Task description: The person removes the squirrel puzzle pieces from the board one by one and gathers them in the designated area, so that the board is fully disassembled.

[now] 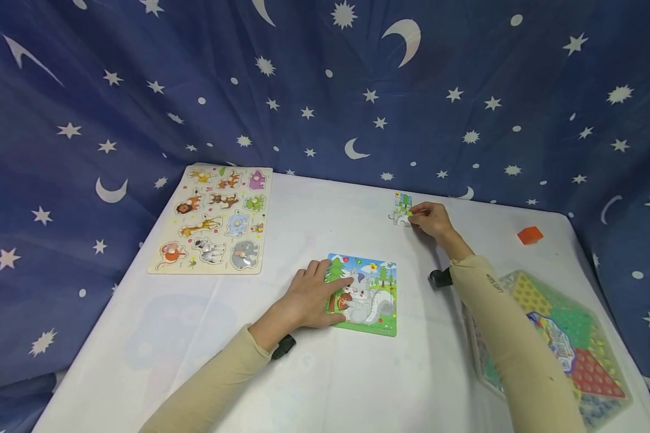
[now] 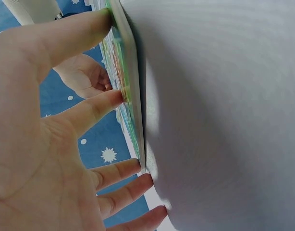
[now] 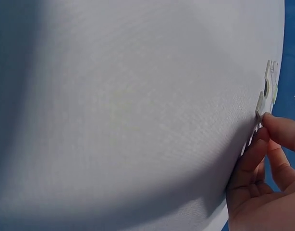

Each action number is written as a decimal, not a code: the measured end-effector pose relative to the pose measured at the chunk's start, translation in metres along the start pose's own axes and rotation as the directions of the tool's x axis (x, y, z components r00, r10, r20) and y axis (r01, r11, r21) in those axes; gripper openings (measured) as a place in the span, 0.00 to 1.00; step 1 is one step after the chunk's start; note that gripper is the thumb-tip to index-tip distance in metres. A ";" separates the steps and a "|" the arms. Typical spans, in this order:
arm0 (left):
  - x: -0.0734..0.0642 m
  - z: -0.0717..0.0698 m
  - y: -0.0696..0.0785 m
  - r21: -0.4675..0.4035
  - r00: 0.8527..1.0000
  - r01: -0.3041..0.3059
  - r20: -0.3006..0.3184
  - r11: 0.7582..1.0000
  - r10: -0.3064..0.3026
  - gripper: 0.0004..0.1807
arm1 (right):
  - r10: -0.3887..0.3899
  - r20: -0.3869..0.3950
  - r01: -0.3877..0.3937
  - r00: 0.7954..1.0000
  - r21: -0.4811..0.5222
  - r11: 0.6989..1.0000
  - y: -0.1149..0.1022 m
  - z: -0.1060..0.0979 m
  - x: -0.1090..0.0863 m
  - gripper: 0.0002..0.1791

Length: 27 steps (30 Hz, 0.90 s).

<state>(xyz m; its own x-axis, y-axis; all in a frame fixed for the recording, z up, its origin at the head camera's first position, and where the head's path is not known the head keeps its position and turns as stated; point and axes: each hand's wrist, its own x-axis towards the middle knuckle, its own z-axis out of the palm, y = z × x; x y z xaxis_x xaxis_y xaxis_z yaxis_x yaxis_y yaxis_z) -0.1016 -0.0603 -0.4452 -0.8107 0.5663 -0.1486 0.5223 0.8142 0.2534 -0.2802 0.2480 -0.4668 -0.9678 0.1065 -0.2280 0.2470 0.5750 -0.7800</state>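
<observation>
A square squirrel jigsaw puzzle (image 1: 371, 307) lies flat near the middle of the table. My left hand (image 1: 311, 294) rests on its left side, fingers spread and fairly straight, with the thumb and a finger over the picture; the left wrist view shows the fingertips of the hand (image 2: 66, 125) along the board's edge (image 2: 130, 91). Farther back, jigsaw pieces (image 1: 402, 207) with green and white print lie together. My right hand (image 1: 434, 221) pinches a jigsaw piece (image 3: 261, 103) at their right side between thumb and finger. The fingers hide part of that piece.
A wooden animal peg puzzle (image 1: 211, 219) lies at the back left. An orange block (image 1: 529, 235) sits at the far right. A clear box of colourful pieces (image 1: 590, 343) stands at the front right, partly beneath the right forearm. A starry blue curtain (image 1: 325, 90) hangs behind the table.
</observation>
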 end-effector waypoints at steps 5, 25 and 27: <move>0.000 0.000 0.000 0.007 1.000 0.001 0.006 1.000 -0.001 0.39 | -0.007 0.001 0.007 1.000 -0.002 1.000 0.000 0.001 0.001 0.16; 0.000 -0.001 0.001 0.003 1.000 0.007 0.018 1.000 -0.007 0.38 | 0.043 0.028 -0.042 0.999 -0.027 0.999 -0.004 -0.003 0.004 0.16; 0.000 -0.001 0.000 0.003 1.000 0.011 0.017 1.000 -0.011 0.38 | 0.046 0.025 -0.045 0.999 -0.029 0.999 -0.004 -0.002 0.004 0.16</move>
<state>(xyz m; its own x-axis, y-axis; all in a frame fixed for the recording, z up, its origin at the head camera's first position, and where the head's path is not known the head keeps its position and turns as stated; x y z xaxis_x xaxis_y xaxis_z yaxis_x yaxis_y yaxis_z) -0.1020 -0.0599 -0.4446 -0.8116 0.5597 -0.1675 0.5144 0.8206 0.2491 -0.2854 0.2480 -0.4638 -0.9539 0.1121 -0.2783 0.2889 0.5930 -0.7516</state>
